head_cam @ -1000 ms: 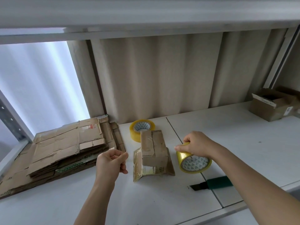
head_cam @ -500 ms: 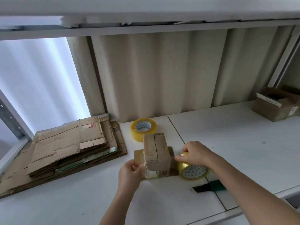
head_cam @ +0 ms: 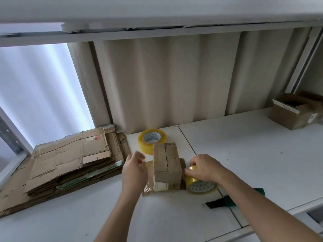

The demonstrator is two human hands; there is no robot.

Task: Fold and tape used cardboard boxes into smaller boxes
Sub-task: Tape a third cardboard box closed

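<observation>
— What are the hands doing?

— The right hand [head_cam: 206,167] lies curled over the top of a yellow tape roll [head_cam: 201,185], fingers wrapped on its rim, fingertips pointing toward the small cardboard box [head_cam: 167,163]. The roll stands tilted on the white table [head_cam: 253,154], just right of the box and touching or nearly touching its side.

— And the left?

— The left hand [head_cam: 134,169] is just left of the box, fingers loosely bent. It is blurred, so I cannot tell whether it pinches anything; it sits over the loose flap [head_cam: 148,182] that sticks out from under the box on that side.

— So the box is between them?

— Yes, between the two hands, standing on a flattened piece of cardboard, with glossy tape strips along its top and a pale label low on its near face.

— What lies further out?

— A second tape roll [head_cam: 151,141] behind the box, near the curtain. A stack of flattened cartons [head_cam: 70,163] well to the left. A dark green tool [head_cam: 232,200] near the right forearm, partly hidden. An open brown carton [head_cam: 293,113] at the far right.
</observation>
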